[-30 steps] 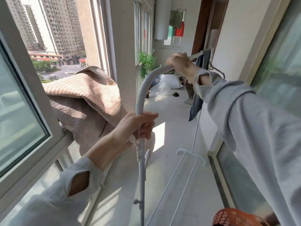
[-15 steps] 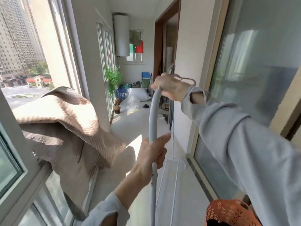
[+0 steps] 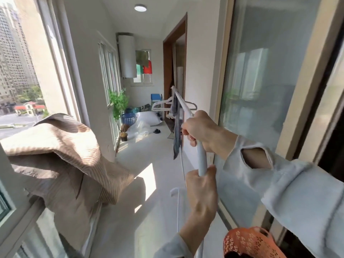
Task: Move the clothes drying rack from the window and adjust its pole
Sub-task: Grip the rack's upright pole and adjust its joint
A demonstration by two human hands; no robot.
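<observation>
Item: white tubular metal clothes drying rack [image 3: 202,161], held upright in front of us, on the side of the balcony by the sliding glass door [image 3: 260,90], well apart from the open window [image 3: 24,192].
Pole: the rack's slim white top pole [image 3: 183,104] runs away from us past our upper hand.
Right hand [image 3: 202,131]: we see it closed round the bend of the rack, above the other.
Left hand [image 3: 202,185]: closed round the upright tube just below, thumb against it.
On the pole: a dark grey cloth [image 3: 176,131] and hangers [image 3: 162,106].
On the sill: beige striped quilt [image 3: 61,155], draped over the window frame.
Lower right: orange perforated plastic basket [image 3: 249,243].
</observation>
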